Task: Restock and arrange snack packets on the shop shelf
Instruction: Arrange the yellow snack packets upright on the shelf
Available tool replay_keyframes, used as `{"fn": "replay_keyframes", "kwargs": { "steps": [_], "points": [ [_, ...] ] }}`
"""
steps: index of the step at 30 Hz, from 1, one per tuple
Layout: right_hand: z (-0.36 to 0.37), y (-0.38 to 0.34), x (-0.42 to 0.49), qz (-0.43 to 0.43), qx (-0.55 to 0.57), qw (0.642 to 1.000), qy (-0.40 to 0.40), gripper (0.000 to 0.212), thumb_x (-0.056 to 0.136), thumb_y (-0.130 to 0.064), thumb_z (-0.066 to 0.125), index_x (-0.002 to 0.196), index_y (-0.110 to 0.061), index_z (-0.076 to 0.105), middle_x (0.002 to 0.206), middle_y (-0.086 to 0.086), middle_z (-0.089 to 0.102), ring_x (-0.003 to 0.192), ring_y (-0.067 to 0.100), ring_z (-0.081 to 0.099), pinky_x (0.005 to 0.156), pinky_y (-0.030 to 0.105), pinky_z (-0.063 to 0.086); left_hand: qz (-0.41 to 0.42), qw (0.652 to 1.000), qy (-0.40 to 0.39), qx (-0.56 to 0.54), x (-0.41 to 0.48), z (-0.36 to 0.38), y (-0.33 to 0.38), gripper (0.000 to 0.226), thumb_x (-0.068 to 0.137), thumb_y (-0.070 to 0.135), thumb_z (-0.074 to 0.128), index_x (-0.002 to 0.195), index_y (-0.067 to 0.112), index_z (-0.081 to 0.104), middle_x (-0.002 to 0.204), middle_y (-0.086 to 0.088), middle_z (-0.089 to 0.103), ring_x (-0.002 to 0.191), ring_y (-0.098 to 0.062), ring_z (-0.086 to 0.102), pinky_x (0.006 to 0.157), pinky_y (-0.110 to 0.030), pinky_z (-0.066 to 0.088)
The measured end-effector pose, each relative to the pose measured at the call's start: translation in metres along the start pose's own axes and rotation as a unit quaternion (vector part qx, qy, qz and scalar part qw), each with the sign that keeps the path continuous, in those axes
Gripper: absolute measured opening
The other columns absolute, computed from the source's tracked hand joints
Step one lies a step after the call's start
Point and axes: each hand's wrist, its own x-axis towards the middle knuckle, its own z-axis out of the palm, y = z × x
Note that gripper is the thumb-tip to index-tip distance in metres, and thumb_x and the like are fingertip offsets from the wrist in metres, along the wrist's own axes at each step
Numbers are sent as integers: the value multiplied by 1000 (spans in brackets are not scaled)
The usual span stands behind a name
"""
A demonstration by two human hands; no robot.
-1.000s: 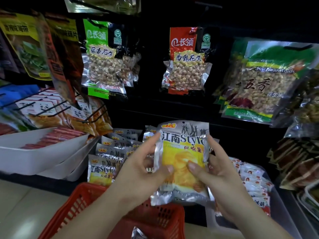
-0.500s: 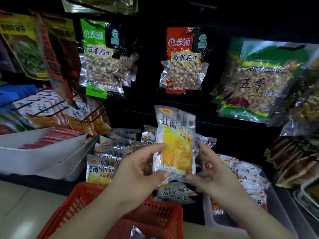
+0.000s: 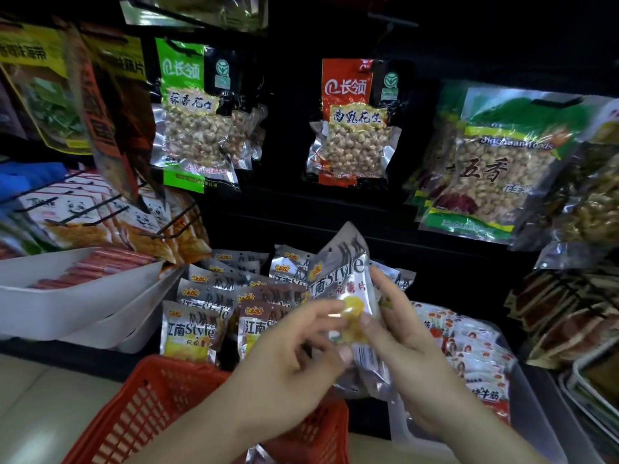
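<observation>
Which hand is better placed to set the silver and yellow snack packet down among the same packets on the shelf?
Probably the right hand: its thumb and fingers clasp the silver and yellow snack packet. The left hand is blurred, its hold unclear, though nearer the matching packets.

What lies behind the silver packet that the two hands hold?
More packets of the same kind stand in rows behind it. The held packet, left hand and right hand cover the rest of those rows.

I count a left grip [image 3: 294,360] and a right grip [image 3: 412,343], two in all, holding one silver packet [image 3: 345,279]; one red basket [image 3: 150,413] below them; one red-label peanut bag [image 3: 351,128] above.
</observation>
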Motion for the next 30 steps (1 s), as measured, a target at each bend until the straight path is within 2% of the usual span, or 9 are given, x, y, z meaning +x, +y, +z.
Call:
{"fn": "replay_keyframes", "kwargs": {
  "steps": [2, 6, 10, 13, 15, 19, 23, 26, 30],
  "points": [
    [-2, 2, -1, -13, -36, 999, -12, 65, 104, -19, 59, 142, -69, 42, 162, -22, 37, 149, 6, 38, 121, 43, 39, -37, 993, 97, 52, 8, -8, -8, 31, 96, 33, 69, 119, 53, 61, 113, 22, 68, 72, 0, 64, 70, -29, 57],
    [-4, -2, -2, -2, -27, 999, -28, 68, 105, -4, 53, 142, -60, 50, 153, -43, 35, 145, -11, 33, 101, 15, 47, -129, 981, 132, -64, 17, -17, -14, 43, 91, 30, 78, 122, 55, 63, 122, 12, 67, 102, 0, 68, 97, -35, 56],
    [-9, -3, 0, 49, -5, 998, -44, 54, 98, -9, 65, 139, -44, 61, 128, -13, 71, 103, 12, 74, 83, 28, 60, -108, 975, 135, -143, 16, -20, -13, 63, 81, 11, 87, 126, 49, 67, 99, 4, 62, 77, -7, 68, 76, -22, 60],
    [-8, 1, 1, 53, 17, 998, -19, 56, 82, -20, 80, 131, -43, 67, 140, -12, 63, 115, 26, 71, 81, 33, 61, -91, 976, 120, -156, 16, -18, -11, 59, 78, 12, 89, 119, 51, 71, 74, 8, 60, 72, -11, 66, 73, -26, 60],
    [-8, 4, 2, 51, 14, 999, 4, 57, 79, -17, 82, 129, -42, 69, 147, -13, 54, 106, 23, 74, 79, 32, 62, -84, 976, 108, -170, 16, -18, -11, 47, 84, 18, 84, 115, 51, 73, 71, 6, 62, 76, -18, 67, 78, -36, 61],
    [-9, 7, 1, 51, 19, 998, 10, 55, 82, -15, 79, 129, -42, 68, 144, -12, 53, 96, 38, 74, 77, 35, 63, -76, 978, 130, -146, 17, -16, -12, 41, 87, 18, 82, 112, 50, 74, 80, -16, 65, 75, -28, 68, 68, -32, 60],
    [-10, 9, 4, 44, -2, 998, 39, 55, 87, -20, 76, 135, -41, 63, 135, -5, 62, 92, 32, 73, 71, 26, 59, -82, 984, 79, -136, 16, -18, -15, 61, 86, 20, 83, 128, 58, 61, 96, 3, 70, 86, -15, 71, 81, -34, 63],
    [-12, 9, 8, 41, 1, 997, 71, 58, 86, -25, 77, 137, -48, 59, 151, -6, 53, 105, 21, 75, 74, 27, 61, -90, 989, 2, -118, 12, -17, -13, 71, 82, 17, 88, 133, 56, 58, 117, 17, 72, 102, -1, 71, 84, -22, 60],
    [-22, -1, 5, 83, -22, 996, -8, 83, 75, -29, 88, 143, -58, 48, 153, -9, 49, 111, 13, 73, 89, 34, 61, -75, 994, 43, -60, 12, -18, -13, 66, 78, 27, 91, 131, 55, 61, 127, 16, 67, 111, -7, 69, 96, -35, 59]
  ]
}}
